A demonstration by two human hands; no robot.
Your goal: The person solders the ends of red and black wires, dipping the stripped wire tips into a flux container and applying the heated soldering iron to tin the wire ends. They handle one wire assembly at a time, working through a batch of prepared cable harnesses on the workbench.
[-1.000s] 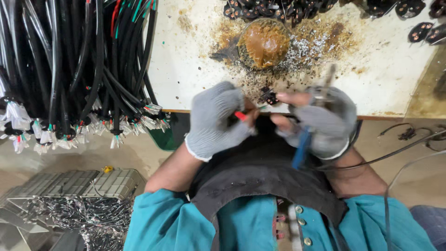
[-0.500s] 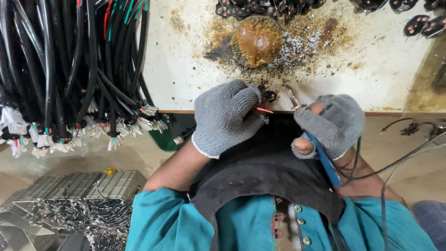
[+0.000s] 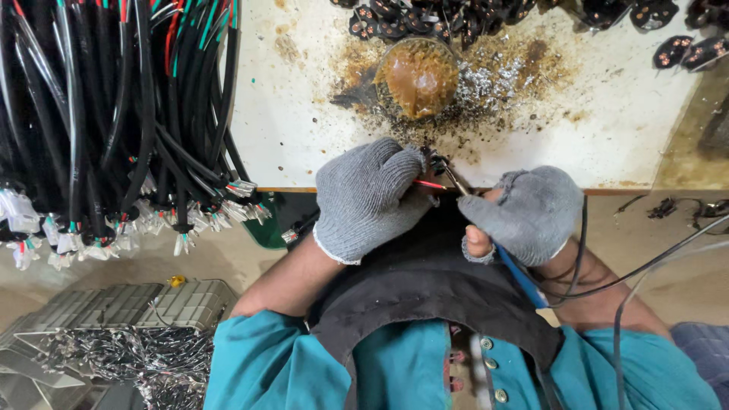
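Note:
My left hand (image 3: 370, 199), in a grey knit glove, is closed around a small black plug piece (image 3: 438, 162) with a red wire (image 3: 429, 184) sticking out toward the right. My right hand (image 3: 524, 214), also gloved, grips a soldering iron with a blue handle (image 3: 520, 277); its metal tip (image 3: 456, 181) touches the red wire's end by the plug. Both hands meet at the near edge of the stained white table (image 3: 304, 129).
A brown pot of flux (image 3: 418, 76) sits amid solder crumbs just beyond the hands. Black plug parts (image 3: 425, 19) line the far edge. A thick bundle of black cables (image 3: 99, 114) hangs off the left. A metal tray of wire scraps (image 3: 114, 334) lies below left.
Both hands have stayed together at the table edge. The right hand rotated, bringing the iron's tip down onto the red wire; the view shifted slightly.

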